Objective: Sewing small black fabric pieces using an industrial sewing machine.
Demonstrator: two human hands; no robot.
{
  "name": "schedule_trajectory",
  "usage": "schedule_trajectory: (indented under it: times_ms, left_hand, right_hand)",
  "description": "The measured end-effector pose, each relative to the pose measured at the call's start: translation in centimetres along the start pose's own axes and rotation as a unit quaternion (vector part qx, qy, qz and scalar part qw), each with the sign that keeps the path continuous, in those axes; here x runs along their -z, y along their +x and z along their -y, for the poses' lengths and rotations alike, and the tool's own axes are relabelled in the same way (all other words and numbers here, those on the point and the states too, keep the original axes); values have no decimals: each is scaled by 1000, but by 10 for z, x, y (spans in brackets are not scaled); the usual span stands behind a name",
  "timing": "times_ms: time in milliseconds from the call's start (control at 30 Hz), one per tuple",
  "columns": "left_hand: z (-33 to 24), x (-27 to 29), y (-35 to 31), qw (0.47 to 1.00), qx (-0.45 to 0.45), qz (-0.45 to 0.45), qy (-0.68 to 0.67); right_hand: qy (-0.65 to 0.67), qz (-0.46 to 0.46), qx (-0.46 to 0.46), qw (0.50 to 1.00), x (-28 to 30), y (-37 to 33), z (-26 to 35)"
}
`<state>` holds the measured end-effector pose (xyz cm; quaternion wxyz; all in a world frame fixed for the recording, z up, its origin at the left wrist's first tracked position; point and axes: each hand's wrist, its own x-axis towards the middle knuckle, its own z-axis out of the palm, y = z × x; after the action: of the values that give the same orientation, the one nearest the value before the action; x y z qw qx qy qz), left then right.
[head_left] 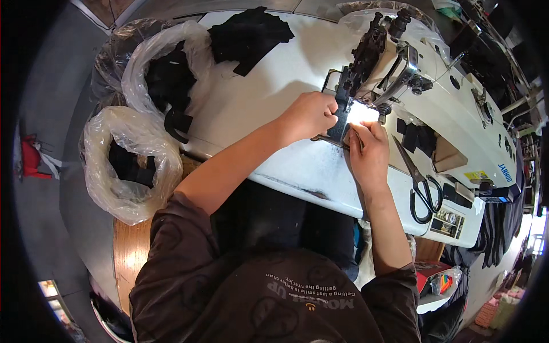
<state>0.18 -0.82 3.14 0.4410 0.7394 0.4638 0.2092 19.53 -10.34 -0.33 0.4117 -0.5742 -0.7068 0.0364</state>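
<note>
A white industrial sewing machine [434,86] stands on the right of the pale table, its lamp glaring over the needle area. Left of the needle area, my left hand [311,117] is closed with curled fingers beside the machine's dark metal work plate [342,108]. My right hand [369,151] pinches at the near side of the lit spot, thumb and fingers together. What either hand holds, if anything, is hidden by the fingers and the glare. Black-handled scissors [420,183] lie to the right of my right hand, blades pointing away from me.
Black cloth pieces [249,35] lie at the table's far left. Two clear plastic bags with rolled rims, a farther bag [134,68] and a nearer bag [97,171], hold black pieces. More black scraps [417,137] sit by the machine base. A small compartment [447,223] holds metal parts.
</note>
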Motion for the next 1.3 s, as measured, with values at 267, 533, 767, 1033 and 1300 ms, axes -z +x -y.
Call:
schedule_trajectory:
  times_ms: [267,533,767,1033,1300]
  left_hand:
    - [-4,2,3,1000,12,7,8]
    - [-3,-9,-8,971,-88,-72,212]
    - [22,2,-26,854,-394,-73,332]
    - [29,-4,-29,855,-410,-97,302]
    - [30,0,-23,854,-396,-58,332]
  right_hand:
    - [-4,0,1,1000,-2,0,1]
    - [-29,6,37,999,-3,3,11]
    - [-42,2,44,998,-2,3,12]
    - [-48,10,60,997,0,3,12]
    - [-59,17,62,996,1,7,16]
